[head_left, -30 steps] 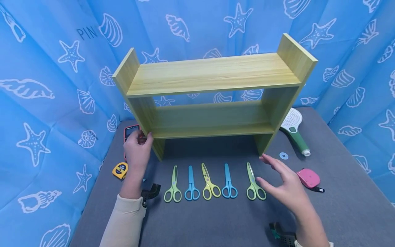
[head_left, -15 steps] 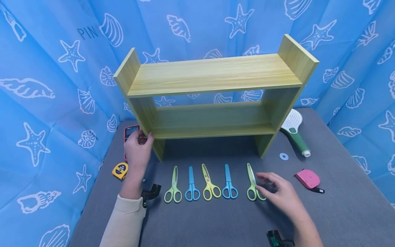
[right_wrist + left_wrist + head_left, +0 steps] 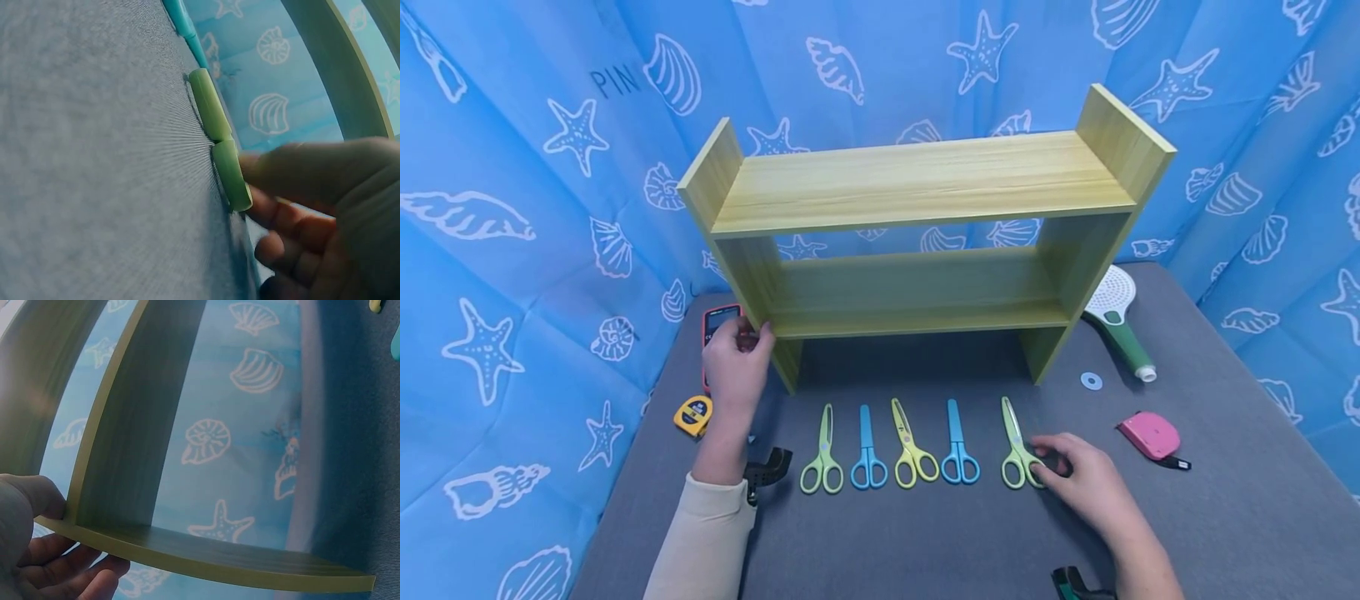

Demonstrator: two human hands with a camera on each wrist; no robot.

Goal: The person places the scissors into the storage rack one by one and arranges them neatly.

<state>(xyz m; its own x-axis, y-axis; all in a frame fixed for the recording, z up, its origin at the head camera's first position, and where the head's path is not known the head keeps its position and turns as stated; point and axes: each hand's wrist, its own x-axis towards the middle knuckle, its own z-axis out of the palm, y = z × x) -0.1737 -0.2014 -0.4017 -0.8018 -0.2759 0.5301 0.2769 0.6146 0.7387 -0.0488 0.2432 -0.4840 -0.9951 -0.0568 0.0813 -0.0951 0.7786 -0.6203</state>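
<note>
Head view shows the left hand [image 3: 733,367] at the near edge of the left side panel [image 3: 747,283] of a two-tier wooden shelf [image 3: 917,179], level with the lower board. From the left wrist, its thumb lies inside the panel, just above that board, and the fingers curl round the outer face, so the panel is pinched between them. Gripping beside a joint looks like a way to steady the whole shelf.

At the other end of the row, the right hand [image 3: 1086,475] has thumb and forefinger at the outer loop of the rightmost green scissors [image 3: 1016,448], which lie flat on the grey bench [image 3: 910,550] in front of the shelf's right foot. Whether the pinch is fully closed I cannot tell. That loop has open cloth to its right, which probably explains the approach from that side.

Left of these lie blue scissors [image 3: 954,429], then a yellow pair, another blue pair and a second green pair [image 3: 825,450], spaced apart, tips towards the shelf and loops towards the person, presumably for easy reach.

A red-edged multimeter [image 3: 718,317] and yellow tape measure [image 3: 692,414] sit to the left; a shower head [image 3: 1126,343], pale ring [image 3: 1084,379] and pink tape measure [image 3: 1150,434] sit right, outside the row.
</note>
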